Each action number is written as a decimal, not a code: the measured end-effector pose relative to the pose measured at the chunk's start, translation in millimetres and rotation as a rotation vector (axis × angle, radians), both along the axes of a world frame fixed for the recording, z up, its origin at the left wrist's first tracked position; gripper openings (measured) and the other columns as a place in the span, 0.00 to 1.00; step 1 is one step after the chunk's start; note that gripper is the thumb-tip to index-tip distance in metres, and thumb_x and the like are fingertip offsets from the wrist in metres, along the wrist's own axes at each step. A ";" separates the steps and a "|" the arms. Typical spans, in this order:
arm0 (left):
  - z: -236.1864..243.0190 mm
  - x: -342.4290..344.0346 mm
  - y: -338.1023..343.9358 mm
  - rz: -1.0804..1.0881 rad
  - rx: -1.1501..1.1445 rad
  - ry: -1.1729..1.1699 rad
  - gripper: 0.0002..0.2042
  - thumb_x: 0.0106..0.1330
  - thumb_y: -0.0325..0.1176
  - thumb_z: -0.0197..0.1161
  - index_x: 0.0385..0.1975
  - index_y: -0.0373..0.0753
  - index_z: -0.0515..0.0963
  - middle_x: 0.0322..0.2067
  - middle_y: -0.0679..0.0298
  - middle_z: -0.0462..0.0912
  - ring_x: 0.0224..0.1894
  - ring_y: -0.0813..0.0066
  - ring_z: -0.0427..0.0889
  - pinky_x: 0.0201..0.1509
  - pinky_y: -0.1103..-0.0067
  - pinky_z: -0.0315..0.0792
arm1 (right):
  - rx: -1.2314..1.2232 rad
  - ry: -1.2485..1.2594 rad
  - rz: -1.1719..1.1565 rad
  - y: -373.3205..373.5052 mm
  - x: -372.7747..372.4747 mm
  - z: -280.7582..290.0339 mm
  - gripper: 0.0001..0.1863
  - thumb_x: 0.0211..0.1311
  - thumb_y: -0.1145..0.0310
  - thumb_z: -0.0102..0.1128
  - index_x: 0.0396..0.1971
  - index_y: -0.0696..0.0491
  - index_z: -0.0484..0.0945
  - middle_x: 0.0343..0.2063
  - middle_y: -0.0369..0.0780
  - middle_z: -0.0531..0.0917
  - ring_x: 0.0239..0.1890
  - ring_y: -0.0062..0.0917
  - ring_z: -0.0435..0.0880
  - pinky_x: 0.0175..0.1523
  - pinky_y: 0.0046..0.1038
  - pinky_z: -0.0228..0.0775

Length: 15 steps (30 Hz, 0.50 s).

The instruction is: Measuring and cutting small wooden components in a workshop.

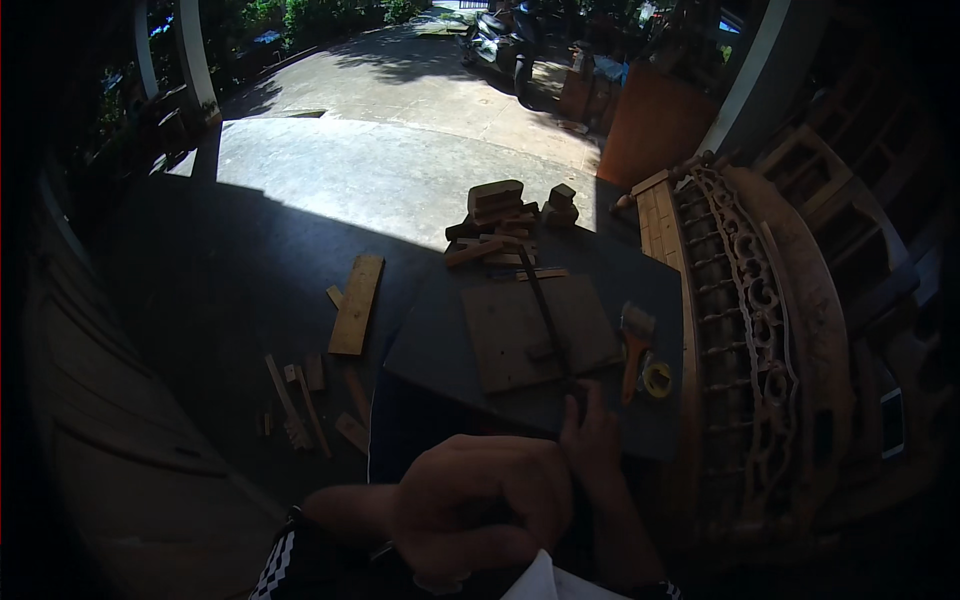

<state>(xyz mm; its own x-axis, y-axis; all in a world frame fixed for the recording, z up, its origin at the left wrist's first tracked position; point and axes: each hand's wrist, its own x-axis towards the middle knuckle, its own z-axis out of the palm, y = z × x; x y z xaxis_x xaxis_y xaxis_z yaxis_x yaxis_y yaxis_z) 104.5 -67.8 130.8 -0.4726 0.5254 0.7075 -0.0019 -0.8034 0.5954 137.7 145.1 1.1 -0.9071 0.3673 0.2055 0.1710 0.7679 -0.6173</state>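
My right hand (592,440) is closed around the near end of a long, narrow dark bar (541,305), whose exact kind is too dim to tell. The bar slants away over a square wooden board (500,335) on a dark tabletop (430,335). On that board, beside the bar, sits a small dark block (543,352). Close to me and lower down, my left hand (485,500) is curled with its fingers folded in; whatever may be inside is hidden. A white piece (548,582), paper or cloth, shows just below it.
A brush (635,350) and yellow tape roll (657,379) lie at the tabletop's right. Wood offcuts (490,225) are piled at its far end. A plank (357,305) and sticks (290,400) lie left. Carved wooden furniture (750,300) borders the right; a motorbike (505,45) stands far back.
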 end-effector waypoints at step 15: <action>-37.5 -54.1 50.6 1.051 -0.653 0.528 0.11 0.65 0.32 0.70 0.40 0.33 0.79 0.32 0.57 0.82 0.36 0.64 0.83 0.39 0.71 0.75 | -0.090 -0.003 -0.030 -2.8 -0.3 3.8 0.15 0.74 0.68 0.54 0.57 0.51 0.70 0.33 0.57 0.86 0.39 0.58 0.85 0.39 0.55 0.77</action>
